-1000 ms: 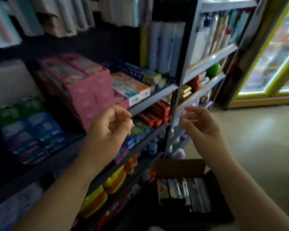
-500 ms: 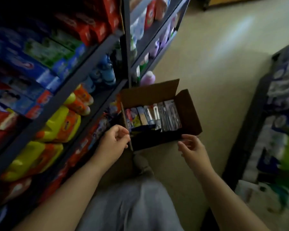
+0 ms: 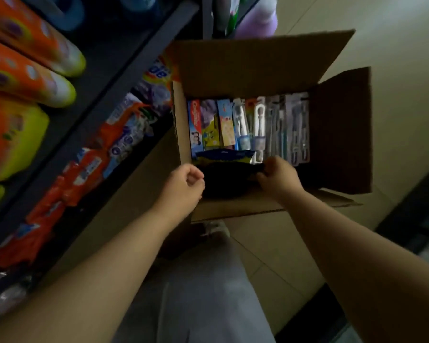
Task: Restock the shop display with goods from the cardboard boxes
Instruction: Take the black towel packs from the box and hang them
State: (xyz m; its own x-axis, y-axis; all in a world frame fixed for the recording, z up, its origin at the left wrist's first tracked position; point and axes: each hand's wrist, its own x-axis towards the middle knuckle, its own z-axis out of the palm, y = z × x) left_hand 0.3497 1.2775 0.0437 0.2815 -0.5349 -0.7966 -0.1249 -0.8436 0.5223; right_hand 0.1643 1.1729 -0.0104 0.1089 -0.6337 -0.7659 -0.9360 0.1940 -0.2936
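Note:
An open cardboard box (image 3: 258,65) stands on the floor in front of me. Inside it, toothpaste cartons (image 3: 209,125) stand in a row at the left and toothbrush packs (image 3: 278,127) at the right. A blue and yellow packet (image 3: 223,155) lies across the near end, above a dark packet (image 3: 228,179). My right hand (image 3: 280,179) is inside the box with its fingers curled on the dark packet's right edge. At the box's near left corner, my left hand (image 3: 181,186) hovers loosely curled and holds nothing.
A dark metal shelf (image 3: 124,68) runs along the left, with orange and yellow bags (image 3: 22,78) above and red pouches (image 3: 84,169) below. A purple bottle (image 3: 258,18) stands behind the box. My grey-trousered leg (image 3: 208,293) is below, and a dark display (image 3: 419,206) borders the right.
My view dropped from the shelves to the box on the floor. Both hands came down, and the right hand went into the box onto the dark packet.

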